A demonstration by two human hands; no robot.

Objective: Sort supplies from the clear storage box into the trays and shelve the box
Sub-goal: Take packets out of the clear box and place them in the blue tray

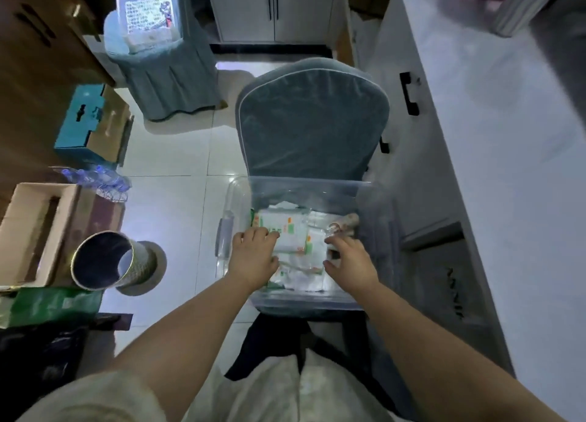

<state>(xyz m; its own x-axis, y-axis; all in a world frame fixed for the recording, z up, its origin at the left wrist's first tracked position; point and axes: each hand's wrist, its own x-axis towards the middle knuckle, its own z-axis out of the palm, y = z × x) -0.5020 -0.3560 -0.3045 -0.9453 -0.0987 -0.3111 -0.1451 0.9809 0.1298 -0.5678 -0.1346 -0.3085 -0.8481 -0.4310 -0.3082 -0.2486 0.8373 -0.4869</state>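
We found the clear storage box (236, 196) on the seat of a grey-blue chair (314, 120), lid off, directly in front of the person. On its floor lay a loose heap of white packets (293, 231) printed in green and orange, some overlapping and skewed. A brownish item (347, 221) sat in the far right corner, too blurred to name. Both hands were down inside the box. The left hand (253, 253) had its fingers bent over the left edge of the heap with the thumb against the near side, and we judged it to be gripping a packet or two. The right hand (350, 261) was curved in a C at the heap's right edge; whether it had closed on anything we could not tell. We judged the packets light, soft and film-wrapped, so likely slick and apt to slide off one another if lifted as a stack from the top alone. Best taken from both flanks: fingers worked underneath, thumbs on top, squeezing gently inward. The box looked stiff, thin-walled and light once emptied. We would carry it by the rim at the two short ends, where a moulded handle (225, 231) showed on the left.
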